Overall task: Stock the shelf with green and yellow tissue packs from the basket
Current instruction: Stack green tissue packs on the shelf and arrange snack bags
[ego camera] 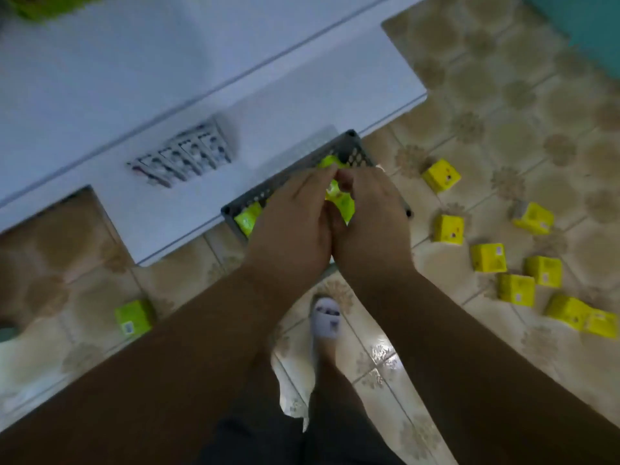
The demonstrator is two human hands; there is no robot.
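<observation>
The step in hand looks like gathering green tissue packs [340, 199] out of the dark basket [298, 177], which sits on the floor against the white shelf [235, 105]. Next they must be lifted clear and carried to the shelf. Both forearms reach down, left hand [292, 226] and right hand [369, 216] side by side, fingers curled around the packs.

Patterned tile floor [503, 105]: dark basket [352, 142] set against white shelf base [188, 209]; yellow packs [441, 175] scattered at right; one green pack [133, 317] at left.
</observation>
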